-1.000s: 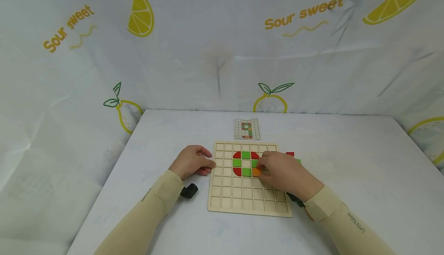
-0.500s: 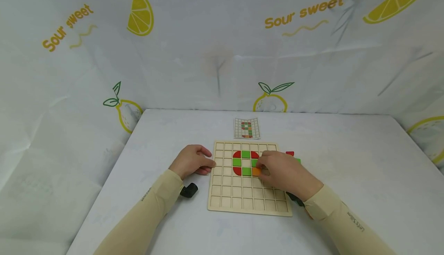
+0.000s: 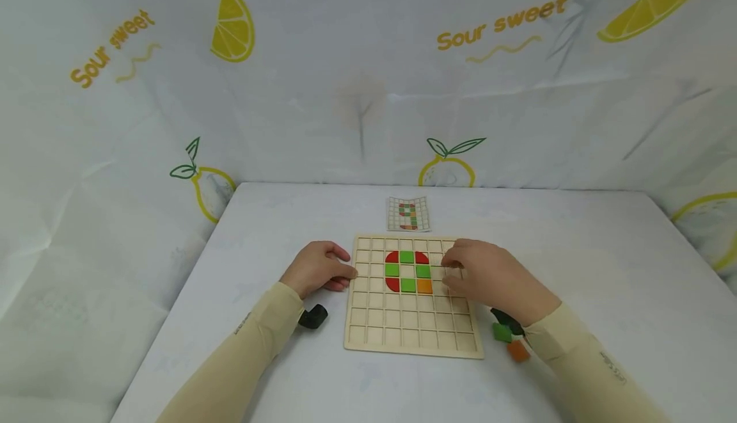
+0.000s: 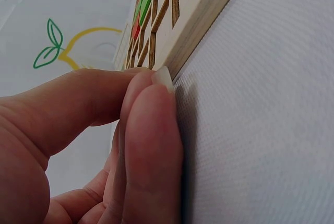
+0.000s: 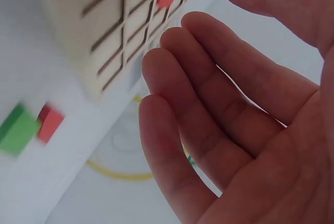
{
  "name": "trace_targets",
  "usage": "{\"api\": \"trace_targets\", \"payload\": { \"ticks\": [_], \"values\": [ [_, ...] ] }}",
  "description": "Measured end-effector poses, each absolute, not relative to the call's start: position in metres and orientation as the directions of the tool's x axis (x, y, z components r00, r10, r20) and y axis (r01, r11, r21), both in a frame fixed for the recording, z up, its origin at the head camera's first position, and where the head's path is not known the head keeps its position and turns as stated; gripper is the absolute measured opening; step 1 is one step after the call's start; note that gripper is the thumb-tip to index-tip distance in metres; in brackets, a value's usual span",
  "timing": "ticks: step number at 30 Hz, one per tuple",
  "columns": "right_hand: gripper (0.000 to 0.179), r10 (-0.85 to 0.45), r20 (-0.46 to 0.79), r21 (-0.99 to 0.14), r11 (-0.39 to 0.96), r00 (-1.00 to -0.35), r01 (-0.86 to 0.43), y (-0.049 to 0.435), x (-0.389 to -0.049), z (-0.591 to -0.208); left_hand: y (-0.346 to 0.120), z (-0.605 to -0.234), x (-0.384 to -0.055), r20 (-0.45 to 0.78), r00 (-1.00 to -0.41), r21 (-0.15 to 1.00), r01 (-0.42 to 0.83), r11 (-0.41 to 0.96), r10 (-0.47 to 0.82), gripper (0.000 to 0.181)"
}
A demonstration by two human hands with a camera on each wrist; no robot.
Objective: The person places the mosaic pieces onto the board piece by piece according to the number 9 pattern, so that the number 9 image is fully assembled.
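A pale wooden grid board (image 3: 397, 320) lies on the table. Red, green and orange tiles form a ring in its cells; an orange tile (image 3: 424, 286) fills the ring's lower right corner. My left hand (image 3: 319, 266) pinches the board's left edge; in the left wrist view, its fingertips (image 4: 151, 125) meet at that edge. My right hand (image 3: 489, 276) hovers by the board's right side, fingers loosely bent and holding nothing. The right wrist view shows its fingers (image 5: 193, 114) apart from the board (image 5: 73, 31), with a green tile (image 5: 20, 129) and a red tile (image 5: 50, 123) on the table.
A small printed card (image 3: 409, 214) with a coloured grid pattern lies behind the board. Right of the board, near my right wrist, are a loose green tile (image 3: 502, 332) and an orange tile (image 3: 518, 351). A white cloth with lemon prints (image 3: 322, 90) hangs behind the table.
My right hand has let go of the orange tile at the ring's lower right corner and moved right. Loose green and orange tiles near that wrist now show more fully. The left hand stays put.
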State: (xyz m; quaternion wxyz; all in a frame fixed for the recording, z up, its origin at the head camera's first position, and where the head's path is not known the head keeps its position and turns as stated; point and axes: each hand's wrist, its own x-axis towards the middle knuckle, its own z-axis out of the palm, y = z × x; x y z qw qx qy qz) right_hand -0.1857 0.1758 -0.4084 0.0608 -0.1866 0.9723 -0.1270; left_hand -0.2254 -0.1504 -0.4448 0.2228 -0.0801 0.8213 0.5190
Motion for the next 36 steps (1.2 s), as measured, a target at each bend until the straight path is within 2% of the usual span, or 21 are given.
{"api": "trace_targets", "payload": {
  "ticks": [12, 20, 27, 36],
  "values": [
    [0.027, -0.237, -0.12, -0.302, 0.934, -0.964, -0.191, 0.256, -0.173, -0.419, -0.155, -0.448, -0.223, -0.459, -0.886, 0.799, -0.378, 0.467, 0.068, 0.035],
    [0.032, -0.239, -0.118, -0.326, 0.926, -0.964, -0.189, 0.257, -0.187, -0.429, -0.158, -0.451, -0.22, -0.456, -0.887, 0.807, -0.38, 0.452, 0.068, 0.036],
    [0.027, -0.266, -0.12, -0.358, 0.91, -0.956, -0.209, 0.253, -0.197, -0.434, -0.156, -0.45, -0.22, -0.448, -0.891, 0.81, -0.367, 0.457, 0.078, 0.036],
    [0.021, -0.251, -0.12, -0.344, 0.918, -0.96, -0.197, 0.26, -0.198, -0.437, -0.148, -0.446, -0.222, -0.441, -0.893, 0.81, -0.353, 0.469, 0.09, 0.035]
  ]
}}
